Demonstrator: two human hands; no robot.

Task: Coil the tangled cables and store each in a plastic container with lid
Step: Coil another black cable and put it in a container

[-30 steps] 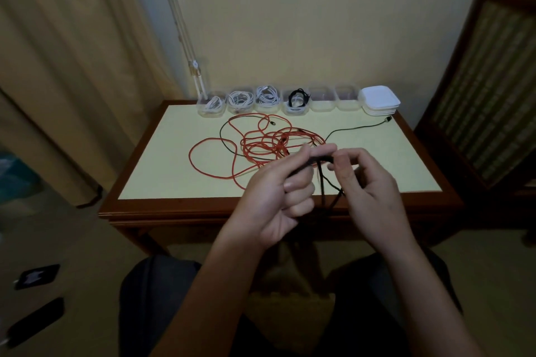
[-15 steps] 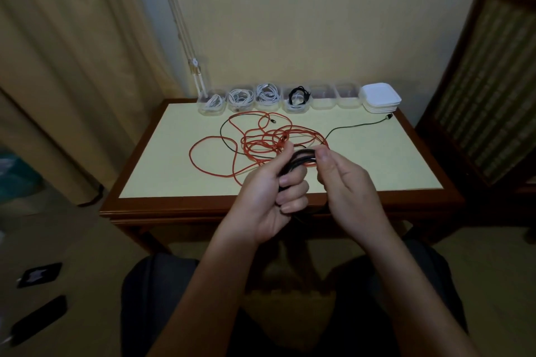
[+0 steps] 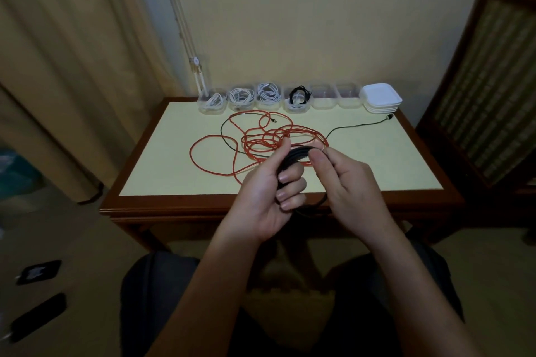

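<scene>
Your right hand (image 3: pixel 348 182) has closed against your left hand (image 3: pixel 266 197), pinching the black cable (image 3: pixel 291 154) coil your left fingers wrap, above the near edge of the table (image 3: pixel 174 153).

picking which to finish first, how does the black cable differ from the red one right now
The black cable is partly wound into loops, gripped by the left hand and pinched by the right hand; the red cable lies in a loose tangle on the table, untouched. The black cable is dark, the red cable bright orange-red. Both have lengths lying on the table, where a black strand crosses the red tangle.
</scene>
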